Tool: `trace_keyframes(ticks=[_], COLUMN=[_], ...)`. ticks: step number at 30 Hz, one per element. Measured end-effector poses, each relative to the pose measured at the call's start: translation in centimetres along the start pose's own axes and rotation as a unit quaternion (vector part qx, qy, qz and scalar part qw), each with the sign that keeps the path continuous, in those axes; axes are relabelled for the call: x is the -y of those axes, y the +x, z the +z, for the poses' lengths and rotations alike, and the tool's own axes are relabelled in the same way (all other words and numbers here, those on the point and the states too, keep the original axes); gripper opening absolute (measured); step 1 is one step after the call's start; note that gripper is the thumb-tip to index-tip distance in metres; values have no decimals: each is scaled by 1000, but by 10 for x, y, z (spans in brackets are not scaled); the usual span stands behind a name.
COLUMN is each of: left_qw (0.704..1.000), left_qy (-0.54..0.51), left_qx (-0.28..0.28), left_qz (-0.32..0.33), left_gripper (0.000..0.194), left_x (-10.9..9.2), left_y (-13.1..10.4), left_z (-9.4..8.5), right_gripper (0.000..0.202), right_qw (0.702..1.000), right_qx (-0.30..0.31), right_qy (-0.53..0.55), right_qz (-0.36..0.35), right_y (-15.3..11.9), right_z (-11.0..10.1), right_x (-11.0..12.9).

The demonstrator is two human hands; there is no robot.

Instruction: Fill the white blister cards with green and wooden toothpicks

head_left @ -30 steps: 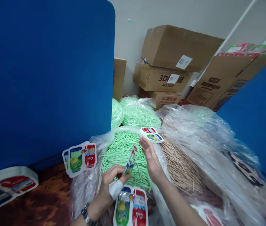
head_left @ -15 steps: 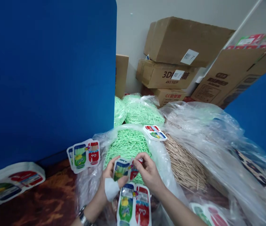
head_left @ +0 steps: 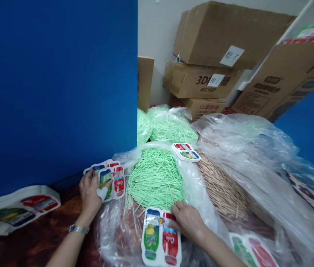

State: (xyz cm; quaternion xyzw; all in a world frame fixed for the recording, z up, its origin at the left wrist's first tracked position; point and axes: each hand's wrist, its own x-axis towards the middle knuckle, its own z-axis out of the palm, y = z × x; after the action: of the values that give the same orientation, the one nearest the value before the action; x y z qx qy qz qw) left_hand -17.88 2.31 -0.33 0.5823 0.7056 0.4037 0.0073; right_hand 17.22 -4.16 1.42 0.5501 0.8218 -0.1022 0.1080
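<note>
Green-and-red card [head_left: 115, 178], left of centre, apparently pinched by left hand [head_left: 90, 191], step judged laying-down; right hand [head_left: 190, 221] at lower-centre stack [head_left: 161, 243], its grip unclear, next move seemingly calling for one lifted.

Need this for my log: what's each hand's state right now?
Left hand: closed on a flat, white-edged, green-and-red printed packet.
Right hand: curled at the red side of a similar packet; grip cannot be told.

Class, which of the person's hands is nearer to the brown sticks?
Right. The right hand is left of the brown sticks, nearer the camera; the left hand is farther left, beyond the green sticks.
</note>
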Motion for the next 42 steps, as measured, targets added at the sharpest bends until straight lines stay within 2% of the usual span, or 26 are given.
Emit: trace_keyframes(ticks=[2,4,6,8,10,13,15,18,22,26,27,28,29,30,31,32,33,35,36,37,39,42], left_qw=[996,993,990,987,980,940,903,864,856,851,849,850,850,852,854,856,856,854,853,851,850,853], left_qy=[71,103,108,82,20,-84,-98,-93,-74,-76,-80,-82,-84,-84,-82,-82,-81,-75,-67,-60,-47,-40], left_qx=[-37,-52,-65,-70,-36,88,146,169,180,208,212,215,217,218,219,218,219,230,235,237,235,236], left_qz=[28,38,64,118,192,317,391,465,479,477,477,475,473,469,464,461,460,461,461,464,468,465], left_gripper=[58,68,68,63,52,29,19,13,15,15,16,16,16,15,15,14,13,12,12,12,14,17], left_x=[-2,-10,-22,-40,-60,-86,-94,-94,-85,-81,-82,-82,-84,-85,-86,-87,-88,-88,-87,-86,-81,-75], left_y=[1,-1,-9,-23,-44,-84,-109,-134,-146,-142,-140,-137,-135,-133,-131,-131,-131,-133,-136,-139,-145,-152], left_z=[6,7,3,-3,-7,-4,5,24,42,40,37,35,32,29,27,25,24,23,24,26,31,37], right_gripper=[24,26,32,36,33,28,24,20,15,20,24,29,33,38,40,41,39,33,31,32,37,36], right_qw=[1000,999,999,999,999,998,995,987,981,973,960,932,884,823,772,756,789,908,952,977,994,993], right_qx=[5,5,1,6,18,17,-7,-44,-56,-88,-119,-167,-223,-273,-303,-304,-276,-168,-112,-69,-17,17], right_qy=[22,43,46,40,41,66,86,94,107,154,201,277,372,462,527,552,528,376,280,197,103,107], right_qz=[4,8,17,23,19,13,42,119,151,149,152,162,175,186,187,175,148,76,50,37,41,39], right_y=[1,0,-1,-2,-2,-2,-1,6,19,15,11,7,2,-2,-5,-8,-10,-11,-11,-10,-8,-5], right_z=[0,-1,-1,-2,-4,-9,-13,-14,-8,-8,-10,-11,-13,-15,-16,-16,-15,-13,-11,-10,-7,-6], right_x=[-1,-1,-1,-1,0,-2,-6,-11,-14,-21,-23,-25,-26,-27,-26,-25,-22,-15,-11,-8,-4,-3])
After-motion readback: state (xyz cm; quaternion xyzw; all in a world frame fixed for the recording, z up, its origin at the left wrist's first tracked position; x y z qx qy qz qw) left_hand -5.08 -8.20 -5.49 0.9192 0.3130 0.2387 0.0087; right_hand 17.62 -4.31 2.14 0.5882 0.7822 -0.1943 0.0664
